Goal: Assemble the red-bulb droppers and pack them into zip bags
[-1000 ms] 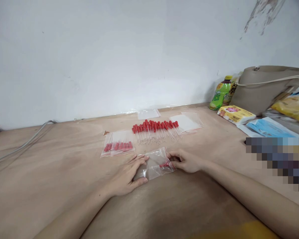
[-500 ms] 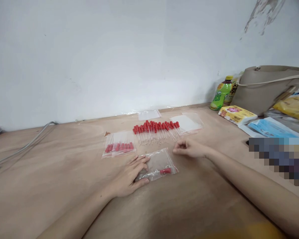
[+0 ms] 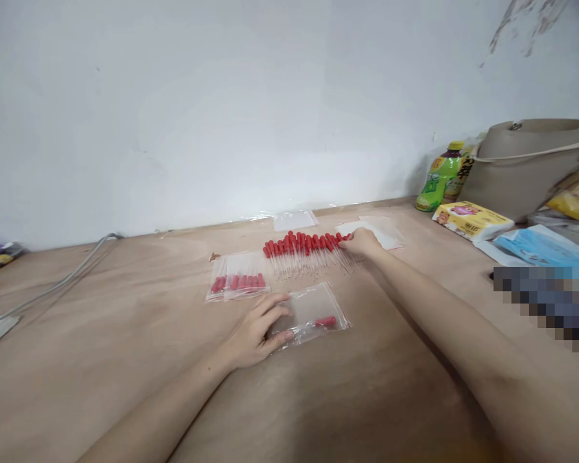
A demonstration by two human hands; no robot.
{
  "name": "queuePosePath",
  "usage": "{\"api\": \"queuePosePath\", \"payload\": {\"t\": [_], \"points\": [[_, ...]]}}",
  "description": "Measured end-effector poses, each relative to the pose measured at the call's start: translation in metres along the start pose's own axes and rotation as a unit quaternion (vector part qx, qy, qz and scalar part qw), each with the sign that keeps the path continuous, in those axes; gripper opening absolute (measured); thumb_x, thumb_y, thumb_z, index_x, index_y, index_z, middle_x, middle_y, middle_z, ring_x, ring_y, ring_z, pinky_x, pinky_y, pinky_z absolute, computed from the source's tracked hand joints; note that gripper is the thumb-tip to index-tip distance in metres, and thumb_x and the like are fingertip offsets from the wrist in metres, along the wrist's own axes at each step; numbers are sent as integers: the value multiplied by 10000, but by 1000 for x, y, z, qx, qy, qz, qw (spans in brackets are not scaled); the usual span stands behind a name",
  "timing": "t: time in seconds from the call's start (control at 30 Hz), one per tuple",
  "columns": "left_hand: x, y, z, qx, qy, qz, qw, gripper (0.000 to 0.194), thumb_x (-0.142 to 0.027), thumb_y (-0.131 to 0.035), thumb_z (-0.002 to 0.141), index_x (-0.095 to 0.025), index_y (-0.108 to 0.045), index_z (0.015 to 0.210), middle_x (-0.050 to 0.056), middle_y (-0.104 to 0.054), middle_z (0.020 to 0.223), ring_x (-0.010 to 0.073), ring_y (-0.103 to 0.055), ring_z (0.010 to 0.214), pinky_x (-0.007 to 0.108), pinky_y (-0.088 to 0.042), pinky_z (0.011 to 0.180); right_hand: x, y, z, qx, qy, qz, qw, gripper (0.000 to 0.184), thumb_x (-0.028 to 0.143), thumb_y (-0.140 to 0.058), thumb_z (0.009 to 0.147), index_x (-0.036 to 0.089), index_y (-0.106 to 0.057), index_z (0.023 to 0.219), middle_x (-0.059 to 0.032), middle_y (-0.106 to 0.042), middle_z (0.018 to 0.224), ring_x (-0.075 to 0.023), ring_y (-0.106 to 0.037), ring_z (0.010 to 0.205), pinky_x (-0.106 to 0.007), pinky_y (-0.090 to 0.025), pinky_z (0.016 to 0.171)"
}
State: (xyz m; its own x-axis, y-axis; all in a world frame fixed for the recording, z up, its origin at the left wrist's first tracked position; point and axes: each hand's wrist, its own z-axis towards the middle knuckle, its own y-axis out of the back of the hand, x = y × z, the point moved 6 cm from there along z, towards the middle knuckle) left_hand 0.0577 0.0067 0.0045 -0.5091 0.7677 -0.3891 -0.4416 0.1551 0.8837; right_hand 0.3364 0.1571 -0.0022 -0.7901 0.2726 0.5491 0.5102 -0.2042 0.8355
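My left hand [image 3: 257, 332] pinches the open left end of a clear zip bag [image 3: 313, 311] lying on the wooden table [image 3: 125, 360]. One red-capped dropper [image 3: 324, 321] lies inside that bag. My right hand [image 3: 361, 242] reaches far forward, fingers closed at the right end of a row of red-capped glass droppers [image 3: 306, 251]. Whether it has lifted one I cannot make out. A filled bag of droppers [image 3: 237, 283] lies to the left of the row.
Empty clear bags [image 3: 381, 231] lie behind my right hand, another [image 3: 295, 220] by the wall. At the right stand a green bottle [image 3: 439, 177], a beige bag [image 3: 531, 164], a tissue pack [image 3: 471, 220] and blue packets [image 3: 543, 247]. A grey cable [image 3: 58, 283] runs at the left.
My right hand has left the bag, with one dropper now inside it, and moved forward to the right end of the dropper row. My left hand has stayed on the bag.
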Motion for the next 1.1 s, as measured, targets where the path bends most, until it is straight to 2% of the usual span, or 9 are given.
{"api": "queuePosePath", "payload": {"t": [0.07, 0.17, 0.27, 0.4, 0.57, 0.77, 0.87, 1.03, 1.1], "points": [[0, 1, -1, -21, -6, -1, 1000, 232, -309, -488, 848, -192, -540, 1042, 102, -485, 1220, 212, -472, 1103, 374, -392, 934, 2, 4, 1, -3, -1, 7, 1000, 213, 331, -619, 645, 125, -591, 599, -132, -626, 703, -230, -590, 723, -298, -395, 613], [0, 0, 0, -12, -19, -17, 1000, 253, -290, -491, 847, -188, -540, 1074, 97, -530, 1164, 204, -494, 1072, 365, -412, 916, 4, 12, -4, -12, 21, 32, 999, 230, 338, -558, 717, 136, -578, 609, -106, -624, 672, -204, -589, 714, -273, -400, 616], [-1, -3, 0, 14, -29, -34, 999, 294, -276, -476, 857, -197, -526, 1135, 82, -548, 1164, 197, -485, 1100, 366, -407, 939, 4, 14, -25, -28, 74, 130, 988, 267, 404, -458, 791, 154, -553, 789, -53, -630, 697, -133, -569, 619, -228, -407, 561], [-1, -4, 1, 26, -29, -41, 998, 317, -265, -454, 869, -216, -518, 1175, 71, -540, 1198, 194, -468, 1135, 379, -394, 962, -5, 3, -74, -23, 140, 384, 912, 491, 460, -552, 719, 180, -353, 1070, 42, -566, 618, -86, -478, 423, -206, -379, 420], [-2, -4, 2, 33, -30, -43, 998, 310, -269, -461, 867, -212, -515, 1168, 71, -523, 1224, 192, -449, 1159, 378, -378, 979, -21, -14, -112, -3, 81, 479, 874, 647, 463, -580, 683, 226, -214, 1161, 62, -557, 637, -102, -520, 428, -219, -432, 396], [-4, -2, 3, 33, -23, -52, 998, 210, -281, -470, 861, -190, -534, 1039, 85, -531, 1190, 199, -450, 1138, 365, -397, 941, -14, -25, -124, 63, 17, 557, 828, 552, 457, -621, 633, 256, -246, 985, 83, -553, 625, -118, -585, 486, -269, -497, 494], [-4, -2, 3, 35, -22, -48, 998, 172, -281, -468, 863, -188, -530, 994, 83, -520, 1202, 196, -441, 1145, 361, -386, 945, -12, -27, -130, 123, 10, 568, 814, 476, 469, -617, 648, 252, -285, 910, 86, -544, 617, -123, -608, 532, -280, -503, 541], [-4, -2, 4, 42, -25, -34, 998, 137, -287, -465, 865, -189, -535, 931, 76, -506, 1224, 204, -427, 1156, 373, -368, 953, -14, -24, -134, 266, 49, 487, 831, 413, 424, -674, 636, 205, -399, 853, 28, -606, 683, -109, -603, 564, -254, -485, 546], [-5, -1, 4, 39, -22, -33, 998, 158, -304, -479, 857, -189, -528, 954, 80, -509, 1220, 209, -431, 1152, 376, -369, 951, -18, -21, -130, 282, 59, 455, 843, 402, 401, -705, 611, 185, -433, 814, 14, -614, 705, -95, -590, 567, -237, -473, 546]]}}
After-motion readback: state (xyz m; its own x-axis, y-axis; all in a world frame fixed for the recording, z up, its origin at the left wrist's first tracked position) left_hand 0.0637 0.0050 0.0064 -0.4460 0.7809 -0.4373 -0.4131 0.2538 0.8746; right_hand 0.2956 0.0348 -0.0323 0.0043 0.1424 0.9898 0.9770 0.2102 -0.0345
